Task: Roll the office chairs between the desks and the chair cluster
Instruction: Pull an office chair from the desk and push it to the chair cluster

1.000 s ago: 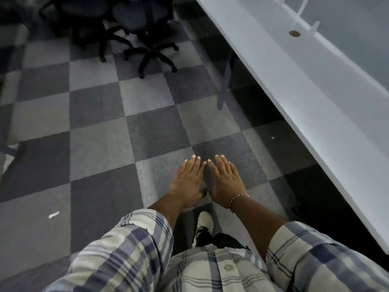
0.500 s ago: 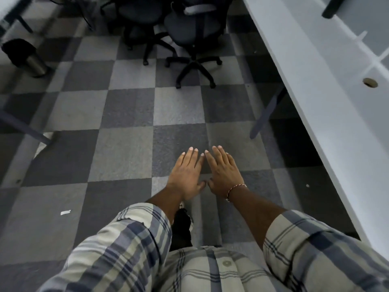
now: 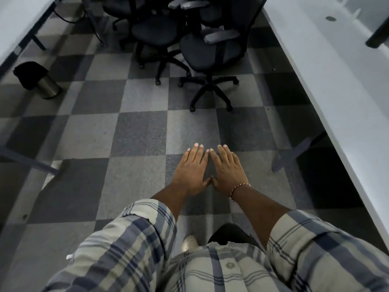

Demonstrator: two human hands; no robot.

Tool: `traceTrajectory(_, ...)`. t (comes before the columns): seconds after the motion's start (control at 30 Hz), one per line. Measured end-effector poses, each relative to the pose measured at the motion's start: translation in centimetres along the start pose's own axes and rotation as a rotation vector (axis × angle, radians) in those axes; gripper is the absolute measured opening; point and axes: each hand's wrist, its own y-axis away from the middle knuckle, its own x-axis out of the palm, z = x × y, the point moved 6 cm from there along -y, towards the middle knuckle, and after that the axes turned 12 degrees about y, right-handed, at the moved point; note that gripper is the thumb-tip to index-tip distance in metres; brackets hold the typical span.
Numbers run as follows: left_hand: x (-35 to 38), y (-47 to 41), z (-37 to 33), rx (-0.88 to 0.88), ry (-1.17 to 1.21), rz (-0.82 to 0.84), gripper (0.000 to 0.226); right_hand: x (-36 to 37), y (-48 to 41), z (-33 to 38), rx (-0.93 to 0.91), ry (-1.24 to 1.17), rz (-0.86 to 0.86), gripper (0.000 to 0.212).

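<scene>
A cluster of dark office chairs stands ahead at the top of the view. The nearest chair has a grey armrest and a five-star wheeled base; a second chair is just left behind it, and others crowd further back. My left hand and my right hand are held out flat, side by side, palms down, thumbs nearly touching. Both hold nothing and are well short of the chairs. A beaded bracelet circles my right wrist.
A long white desk runs along the right, with a slanted leg beneath it. Another white desk is at the upper left, a metal bin with a dark bag beside it. Checkered carpet tiles cover the floor.
I have walked forward: the chair cluster has come closer and lower in view, and the bin has appeared at the left. My hands stay flat together, empty.
</scene>
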Motion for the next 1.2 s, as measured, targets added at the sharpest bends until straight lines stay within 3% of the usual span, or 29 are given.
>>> traceTrajectory(0.27,-1.4,-14.4,6.4,-0.031,-0.003,-0.025,0.088,0.0,-15.7,-5.7,-0.020,0.003,0.004,0.094)
traceTrajectory(0.67,-8.4,-36.0,9.8,-0.023,0.029,-0.096,0.087,-5.2,-35.7,-16.8,-0.012,0.081,-0.032,0.099)
traceTrajectory(1.0,-12.5,-53.4,14.4,0.057,0.042,-0.116,0.086,-6.8,-51.1,-23.9,0.060,0.069,-0.038,0.092)
traceTrajectory(1.2,-15.9,-62.9,15.9,0.198,-0.018,-0.074,0.080,-9.2,-58.7,-28.8,0.166,0.029,-0.058,0.092)
